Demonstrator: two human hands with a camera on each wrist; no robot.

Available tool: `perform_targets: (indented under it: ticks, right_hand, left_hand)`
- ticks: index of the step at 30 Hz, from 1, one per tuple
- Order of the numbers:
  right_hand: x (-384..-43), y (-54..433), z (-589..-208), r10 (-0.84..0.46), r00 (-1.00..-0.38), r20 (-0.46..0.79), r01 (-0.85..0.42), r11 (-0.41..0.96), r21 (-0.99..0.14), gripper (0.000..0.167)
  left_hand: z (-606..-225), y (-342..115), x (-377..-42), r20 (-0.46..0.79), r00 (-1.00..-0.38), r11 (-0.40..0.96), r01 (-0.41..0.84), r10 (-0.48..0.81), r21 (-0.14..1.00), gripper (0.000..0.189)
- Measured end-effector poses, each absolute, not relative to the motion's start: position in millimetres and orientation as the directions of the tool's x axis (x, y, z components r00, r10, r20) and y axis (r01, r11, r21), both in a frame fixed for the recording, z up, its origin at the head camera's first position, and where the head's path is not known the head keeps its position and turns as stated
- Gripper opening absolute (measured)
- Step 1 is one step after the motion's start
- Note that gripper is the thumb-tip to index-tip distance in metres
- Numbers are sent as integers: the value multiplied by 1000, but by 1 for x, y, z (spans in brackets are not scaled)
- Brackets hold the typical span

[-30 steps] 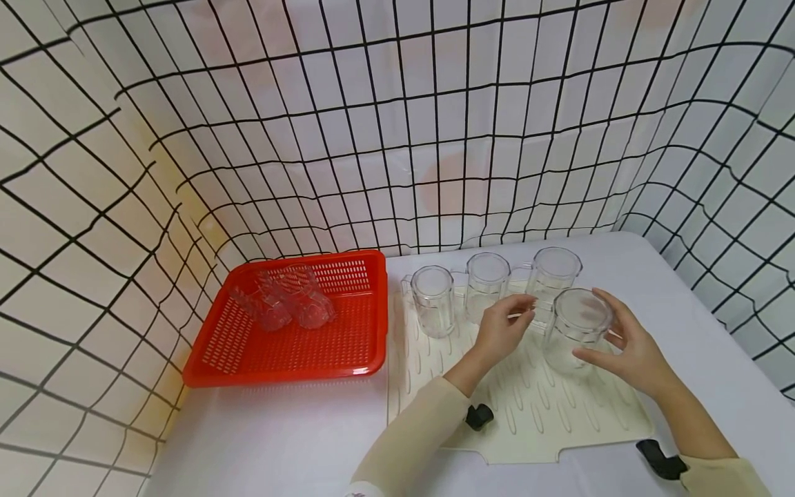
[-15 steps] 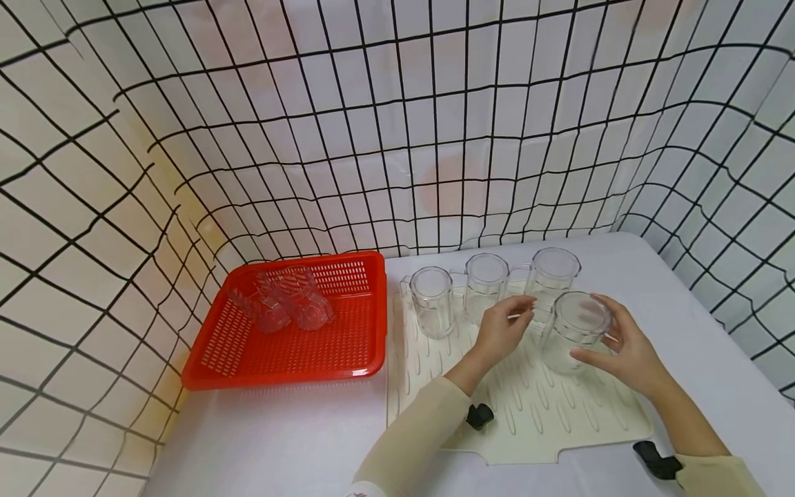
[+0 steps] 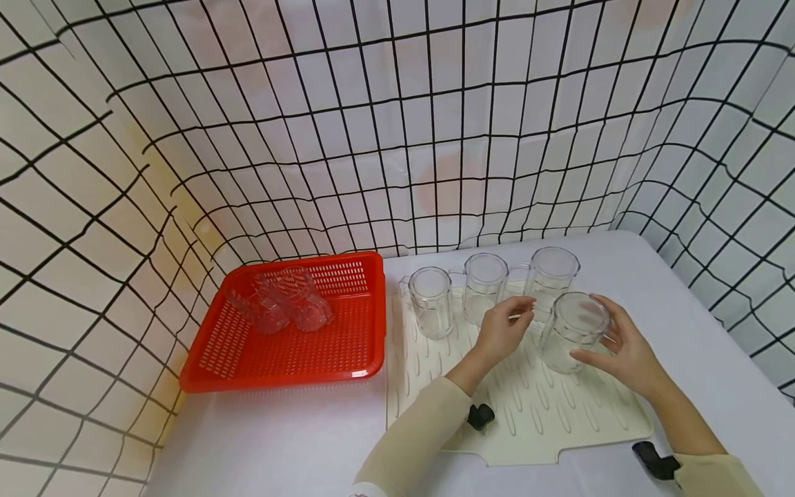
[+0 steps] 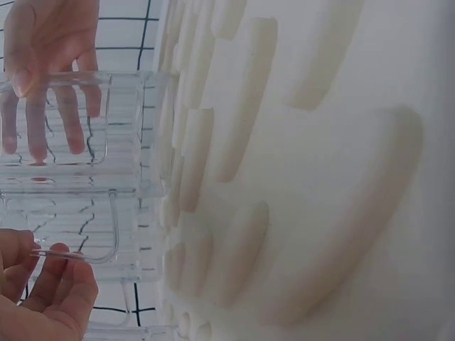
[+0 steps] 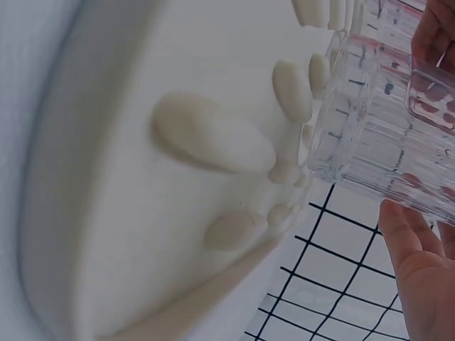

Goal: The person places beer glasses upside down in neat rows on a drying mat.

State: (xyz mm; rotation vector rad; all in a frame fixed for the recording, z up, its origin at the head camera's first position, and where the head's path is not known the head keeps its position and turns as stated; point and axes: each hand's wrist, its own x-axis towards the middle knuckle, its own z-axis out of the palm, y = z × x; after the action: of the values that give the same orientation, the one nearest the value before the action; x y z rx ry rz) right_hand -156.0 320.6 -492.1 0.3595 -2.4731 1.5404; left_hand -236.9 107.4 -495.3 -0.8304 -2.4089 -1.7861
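A clear glass mug [image 3: 559, 352] stands on the cream ridged drying mat [image 3: 497, 435], towards its right side. My right hand [image 3: 630, 352] holds the mug's body from the right, thumb on the near side and fingers behind the glass. On the other side, my left hand [image 3: 502, 330] pinches the mug's handle; the left wrist view shows the fingertips [image 4: 82, 280] on the handle [image 4: 114, 234]. In the right wrist view the mug's base [image 5: 327, 142] is down at the mat.
A row of three similar glass mugs [image 3: 431, 307] stands along the mat's back part. A red perforated basket [image 3: 360, 355] on the left holds clear glassware [image 3: 310, 310]. Black grid on white [image 3: 373, 159] walls in the back and sides of the white table [image 3: 273, 442].
Both hands keep their hold, and the mug shifts at most very slightly towards me. The whole head view drifts a little.
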Motion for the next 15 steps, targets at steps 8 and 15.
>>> perform_targets:
  ticks: [8,15]
  right_hand:
    - [-157,322,-495,-101,-950,297,-311,416,-854,102]
    - [-157,322,-499,-80,-955,286,-292,431,-854,105]
  left_hand:
    - [-498,106,-237,340,-855,238,452,392,860,27]
    - [-497,102,-235,346,-852,230,455,393,860,29]
